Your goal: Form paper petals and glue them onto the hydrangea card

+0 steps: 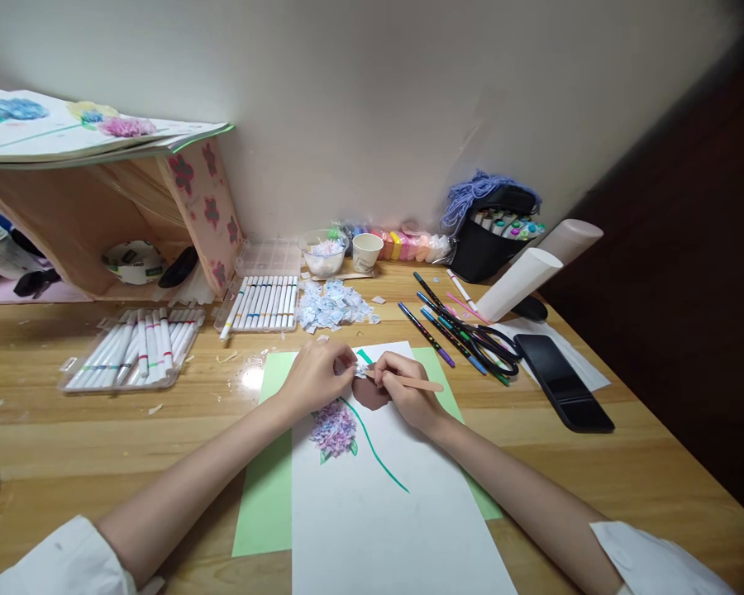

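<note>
Head view, left hand: the bare left hand (322,372) lies over the upper left of the sheet, thumb and fingers drawn narrowly together at the scraps; whether they grip one I cannot tell.
Right hand: the bare right hand (409,395) holds a flat, tan wooden stick (418,384) between thumb and fingers, its tip beside the scraps.
Scraps being worked: a small cluster of pale blue and white paper scraps (362,371), between the two hands, at the upper edge of the disc.
Disc: a flat, dark brown round piece (370,395), on the sheet, partly covered by the right hand.
Sheet: a long white paper sheet (403,537), lying over a light green paper sheet (264,516).
Flower: a pink-and-purple textured bloom with green leaves (333,430), on the white sheet below the left hand.
Stem: a curved dark green line (375,449), to the right of the bloom.
Scrap pile: a loose heap of pale blue and white paper bits (335,306), on the wooden table (211,446) beyond the left hand.
</note>
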